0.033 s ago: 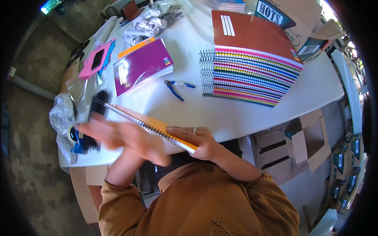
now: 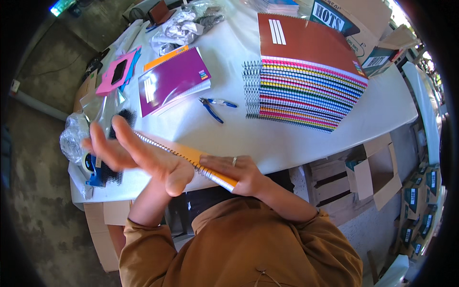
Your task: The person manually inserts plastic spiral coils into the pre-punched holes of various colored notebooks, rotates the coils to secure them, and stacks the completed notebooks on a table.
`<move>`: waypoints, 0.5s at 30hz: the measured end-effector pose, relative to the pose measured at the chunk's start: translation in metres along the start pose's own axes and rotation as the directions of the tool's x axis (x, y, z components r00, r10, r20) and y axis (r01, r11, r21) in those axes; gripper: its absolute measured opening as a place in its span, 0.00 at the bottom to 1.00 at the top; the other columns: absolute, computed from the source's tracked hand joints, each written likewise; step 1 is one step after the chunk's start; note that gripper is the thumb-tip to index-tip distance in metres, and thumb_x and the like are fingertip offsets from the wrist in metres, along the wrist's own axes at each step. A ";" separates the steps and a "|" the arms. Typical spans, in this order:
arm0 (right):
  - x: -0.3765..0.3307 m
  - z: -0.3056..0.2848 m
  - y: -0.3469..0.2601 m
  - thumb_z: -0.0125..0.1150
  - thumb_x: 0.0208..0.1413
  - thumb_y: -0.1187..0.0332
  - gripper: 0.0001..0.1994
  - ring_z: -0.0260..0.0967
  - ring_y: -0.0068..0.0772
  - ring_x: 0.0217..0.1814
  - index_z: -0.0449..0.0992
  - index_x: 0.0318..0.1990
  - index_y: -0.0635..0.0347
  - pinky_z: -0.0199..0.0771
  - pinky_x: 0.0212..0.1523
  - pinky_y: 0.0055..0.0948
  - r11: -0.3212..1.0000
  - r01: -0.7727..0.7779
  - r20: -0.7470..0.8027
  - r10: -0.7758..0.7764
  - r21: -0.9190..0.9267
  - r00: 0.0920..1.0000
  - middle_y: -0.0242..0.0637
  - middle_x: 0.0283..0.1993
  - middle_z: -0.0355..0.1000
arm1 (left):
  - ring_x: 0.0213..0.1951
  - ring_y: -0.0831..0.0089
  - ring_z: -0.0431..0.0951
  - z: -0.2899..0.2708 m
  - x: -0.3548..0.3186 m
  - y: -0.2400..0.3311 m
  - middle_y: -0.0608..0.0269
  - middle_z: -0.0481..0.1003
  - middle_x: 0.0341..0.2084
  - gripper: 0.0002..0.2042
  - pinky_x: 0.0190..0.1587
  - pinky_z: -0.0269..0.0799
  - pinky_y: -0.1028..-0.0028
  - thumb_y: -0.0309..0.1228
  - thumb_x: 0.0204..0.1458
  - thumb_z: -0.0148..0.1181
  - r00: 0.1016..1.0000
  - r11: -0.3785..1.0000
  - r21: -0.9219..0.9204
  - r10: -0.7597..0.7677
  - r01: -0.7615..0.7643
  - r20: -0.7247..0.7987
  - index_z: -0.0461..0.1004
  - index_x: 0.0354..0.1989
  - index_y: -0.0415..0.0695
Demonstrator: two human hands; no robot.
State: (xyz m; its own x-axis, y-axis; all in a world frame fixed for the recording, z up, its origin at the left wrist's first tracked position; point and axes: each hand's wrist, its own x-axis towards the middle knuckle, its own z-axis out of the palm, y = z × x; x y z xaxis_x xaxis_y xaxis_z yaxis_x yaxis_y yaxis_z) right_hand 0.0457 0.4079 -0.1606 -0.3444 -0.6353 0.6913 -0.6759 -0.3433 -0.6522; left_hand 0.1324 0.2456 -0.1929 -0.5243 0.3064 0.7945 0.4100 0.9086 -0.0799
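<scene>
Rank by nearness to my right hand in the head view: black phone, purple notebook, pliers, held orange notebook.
1. Held orange notebook: in the right hand.
2. Pliers: ahead, slightly left.
3. Purple notebook: farther ahead, left.
4. Black phone: farthest left.

Grips an orange spiral notebook [image 2: 190,154] with the right hand [image 2: 242,173] at the desk's [image 2: 267,143] edge; holds the left hand [image 2: 154,160] spread beside the coil [image 2: 203,171], perhaps touching.
</scene>
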 end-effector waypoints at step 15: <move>0.007 -0.022 0.013 0.64 0.42 0.71 0.17 0.74 0.44 0.32 0.73 0.43 0.58 0.73 0.34 0.33 0.981 -0.096 -0.056 0.107 0.169 0.993 0.40 0.36 0.75 | 0.59 0.54 0.57 -0.010 0.075 0.045 0.54 0.68 0.47 0.31 0.61 0.29 0.45 0.57 0.47 0.53 0.968 0.949 -0.189 -0.252 0.251 0.021 0.70 0.49 0.42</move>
State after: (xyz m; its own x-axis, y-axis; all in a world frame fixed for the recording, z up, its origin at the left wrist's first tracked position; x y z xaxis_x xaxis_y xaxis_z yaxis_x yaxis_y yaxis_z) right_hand 0.0199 0.4142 -0.1571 -0.4509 -0.6285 0.6338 -0.5196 -0.3925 -0.7589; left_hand 0.1184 0.3065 -0.1307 -0.6263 0.0737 0.7761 0.3988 0.8857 0.2378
